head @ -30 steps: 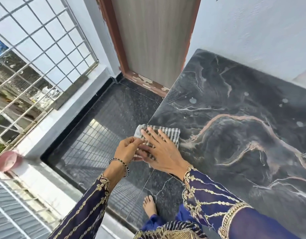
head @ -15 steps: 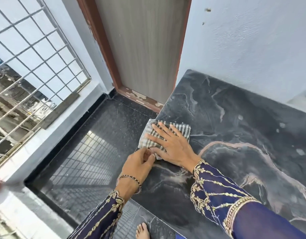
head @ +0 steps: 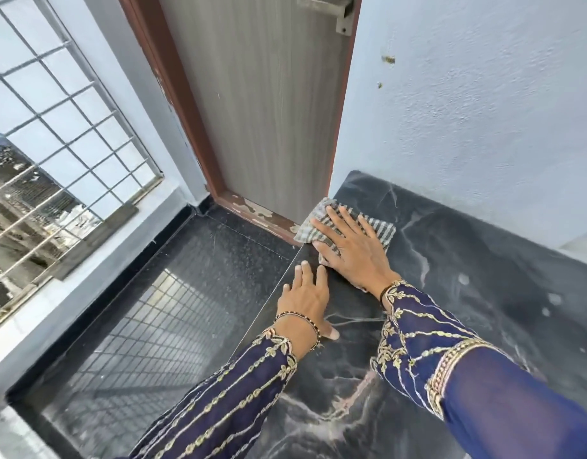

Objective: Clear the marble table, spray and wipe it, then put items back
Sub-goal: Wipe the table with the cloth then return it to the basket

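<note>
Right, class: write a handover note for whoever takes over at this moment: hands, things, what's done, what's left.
Right hand: flat, pressing the cloth onto the table at its far-left corner, beside the door.
Left hand: flat on the table's left edge, holding nothing.
Done: table cleared; wiping under way.
Left: wipe the pale spots further right, then put items back; none in view.

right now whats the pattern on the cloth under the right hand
Striped, grey and white, on the cloth; only the head view shows it.
</note>
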{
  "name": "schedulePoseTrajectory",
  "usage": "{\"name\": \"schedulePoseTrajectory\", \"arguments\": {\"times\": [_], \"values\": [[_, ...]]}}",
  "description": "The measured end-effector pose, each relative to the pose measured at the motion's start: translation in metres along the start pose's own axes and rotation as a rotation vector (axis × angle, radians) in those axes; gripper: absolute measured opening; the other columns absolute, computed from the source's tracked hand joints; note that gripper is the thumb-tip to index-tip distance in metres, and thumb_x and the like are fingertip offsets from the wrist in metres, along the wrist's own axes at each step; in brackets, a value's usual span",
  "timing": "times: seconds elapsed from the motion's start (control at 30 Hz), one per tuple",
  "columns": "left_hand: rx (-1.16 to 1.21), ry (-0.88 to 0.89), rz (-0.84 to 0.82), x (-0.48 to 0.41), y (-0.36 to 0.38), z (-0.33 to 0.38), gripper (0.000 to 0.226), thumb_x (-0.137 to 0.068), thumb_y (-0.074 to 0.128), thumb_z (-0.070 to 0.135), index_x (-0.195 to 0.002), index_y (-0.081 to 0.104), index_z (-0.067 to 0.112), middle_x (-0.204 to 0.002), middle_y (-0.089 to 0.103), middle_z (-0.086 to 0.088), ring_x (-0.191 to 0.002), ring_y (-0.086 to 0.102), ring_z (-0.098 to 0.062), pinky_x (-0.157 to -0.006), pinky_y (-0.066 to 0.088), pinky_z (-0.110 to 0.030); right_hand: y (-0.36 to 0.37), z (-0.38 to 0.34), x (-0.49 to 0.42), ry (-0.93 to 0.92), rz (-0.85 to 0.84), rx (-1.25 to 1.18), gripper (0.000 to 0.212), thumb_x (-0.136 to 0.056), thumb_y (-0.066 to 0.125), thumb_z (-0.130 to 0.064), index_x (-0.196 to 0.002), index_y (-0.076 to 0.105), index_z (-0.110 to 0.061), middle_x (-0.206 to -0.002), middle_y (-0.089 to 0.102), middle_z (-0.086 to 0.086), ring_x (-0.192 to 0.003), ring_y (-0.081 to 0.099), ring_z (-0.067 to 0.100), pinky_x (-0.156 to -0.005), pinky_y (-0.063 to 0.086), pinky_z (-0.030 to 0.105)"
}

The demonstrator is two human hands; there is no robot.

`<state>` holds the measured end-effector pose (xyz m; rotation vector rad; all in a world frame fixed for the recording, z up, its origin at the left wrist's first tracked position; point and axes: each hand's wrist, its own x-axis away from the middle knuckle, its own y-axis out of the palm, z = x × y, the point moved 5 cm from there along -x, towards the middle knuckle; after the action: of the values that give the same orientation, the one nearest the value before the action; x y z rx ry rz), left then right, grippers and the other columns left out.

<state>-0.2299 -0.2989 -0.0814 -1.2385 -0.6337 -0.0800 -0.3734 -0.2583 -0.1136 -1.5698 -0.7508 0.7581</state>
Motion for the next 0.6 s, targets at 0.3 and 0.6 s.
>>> {"name": "schedulePoseTrajectory", "arguments": {"times": [0.3, 0.6], "values": [[-0.073, -0.035, -0.053, -0.015, 0.005, 0.005, 0.123, -0.062, 0.086, 0.041, -0.148, 0.007, 0.004, -0.157, -0.001, -0.027, -0.148, 0.003, -0.037, -0.114, 0.029, -0.056, 0.001, 0.053, -0.056, 0.123, -0.005, -0.014, 0.063, -0.101, 0.013, -0.067, -0.157, 0.024, -0.042, -0.169, 0.019, -0.003, -0.157, 0.012, 0.019, -0.127, 0.01, 0.046], [-0.074, -0.07, -0.031, -0.012, 0.001, 0.008, 0.119, -0.056, 0.089, 0.042, -0.143, 0.016, 0.006, -0.156, 0.008, -0.024, -0.145, 0.012, -0.036, -0.11, 0.036, -0.054, -0.004, 0.083, -0.048, 0.247, 0.004, -0.072, 0.067, -0.098, 0.009, -0.07, -0.158, 0.021, -0.042, -0.169, 0.017, -0.003, -0.156, 0.012, 0.019, -0.126, 0.008, 0.047]]}}
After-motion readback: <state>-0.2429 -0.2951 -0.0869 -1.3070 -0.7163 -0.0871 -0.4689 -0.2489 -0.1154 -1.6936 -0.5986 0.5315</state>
